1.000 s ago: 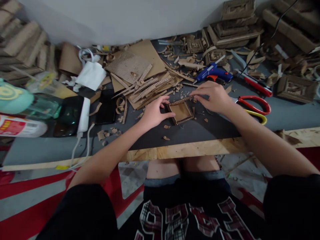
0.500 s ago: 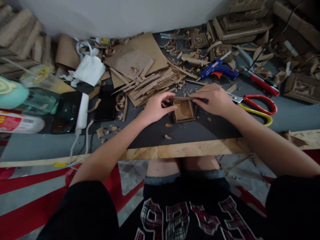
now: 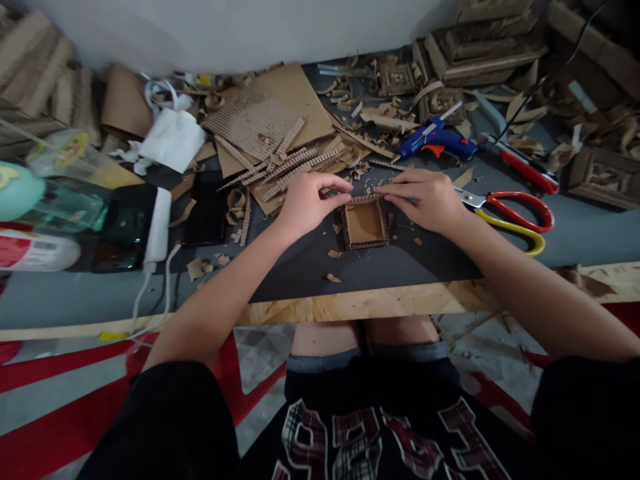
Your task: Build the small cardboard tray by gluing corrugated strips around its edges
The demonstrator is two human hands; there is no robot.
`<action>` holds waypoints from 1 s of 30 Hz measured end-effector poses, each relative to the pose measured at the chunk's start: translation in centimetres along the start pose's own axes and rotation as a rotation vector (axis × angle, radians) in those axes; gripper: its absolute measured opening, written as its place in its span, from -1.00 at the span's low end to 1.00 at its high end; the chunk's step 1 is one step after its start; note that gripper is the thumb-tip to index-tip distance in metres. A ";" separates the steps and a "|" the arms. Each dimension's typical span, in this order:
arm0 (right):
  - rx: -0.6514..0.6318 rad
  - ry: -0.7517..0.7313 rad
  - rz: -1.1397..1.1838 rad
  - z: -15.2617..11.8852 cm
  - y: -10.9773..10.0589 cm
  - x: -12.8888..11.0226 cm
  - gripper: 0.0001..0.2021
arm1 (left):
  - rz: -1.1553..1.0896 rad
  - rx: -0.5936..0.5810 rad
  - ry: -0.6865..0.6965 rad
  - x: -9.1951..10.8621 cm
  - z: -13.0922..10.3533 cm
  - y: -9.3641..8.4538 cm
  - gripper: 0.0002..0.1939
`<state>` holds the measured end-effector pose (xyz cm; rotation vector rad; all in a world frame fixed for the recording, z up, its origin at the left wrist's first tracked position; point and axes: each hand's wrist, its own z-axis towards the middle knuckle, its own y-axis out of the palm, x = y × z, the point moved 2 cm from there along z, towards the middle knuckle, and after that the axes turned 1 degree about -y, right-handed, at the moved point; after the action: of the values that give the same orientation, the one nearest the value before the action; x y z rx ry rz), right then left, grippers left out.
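A small square cardboard box frame (image 3: 363, 244) with corrugated walls lies on the dark tabletop in front of me. Along its far side runs a corrugated cardboard strip (image 3: 364, 199). My right hand (image 3: 425, 200) pinches the strip's right end at the far right corner, thumb and fingers together. At the far left corner is my left hand (image 3: 311, 203), its thumb by the strip's left end and its fingers curved above with a gap between. Whether the left thumb touches the strip is hard to see.
Right of my hand lie scissors (image 3: 520, 212) with red and yellow handles, a blue glue gun (image 3: 434, 141) and a red-handled tool (image 3: 529, 171). Behind are cardboard sheets and strips (image 3: 260, 120). Phones (image 3: 127, 227), a tissue roll (image 3: 173, 141) and bottles are on the left.
My left thumb has drawn back slightly from inside the box to its far left corner. The strip now sits lower along the far side. The view has shifted a little.
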<state>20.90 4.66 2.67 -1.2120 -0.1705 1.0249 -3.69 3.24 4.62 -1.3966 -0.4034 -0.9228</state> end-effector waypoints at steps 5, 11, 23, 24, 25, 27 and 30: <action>0.009 -0.040 -0.056 -0.2 0.4 -0.1 -0.65 | -0.036 -0.020 -0.008 -0.2 0.0 0.8 -0.75; -0.004 0.007 -0.034 -0.4 0.8 0.1 -0.67 | 0.076 -0.014 0.029 -0.6 -0.1 1.5 -0.87; -0.024 0.086 -0.078 -0.1 1.0 -0.5 -0.65 | 0.195 0.094 0.085 -1.4 -0.8 1.9 -0.92; -0.022 0.085 -0.076 -0.1 1.0 -0.5 -0.65 | 0.212 0.093 0.113 -1.2 -0.8 1.8 -0.91; -0.019 0.083 -0.074 -0.1 1.1 -0.4 -0.66 | 0.229 0.086 0.143 -1.1 -0.7 1.7 -0.91; -0.006 0.074 -0.078 -0.2 1.3 -0.3 -0.65 | 0.257 0.061 0.192 -0.8 -0.6 1.7 -0.88; 0.007 0.055 -0.094 -0.2 1.5 -0.2 -0.65 | 0.262 0.000 0.221 -0.4 -0.1 2.1 -0.83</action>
<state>20.08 4.40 1.45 -1.2139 -0.1793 0.9082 -2.44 3.11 2.93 -1.2947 -0.0510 -0.8489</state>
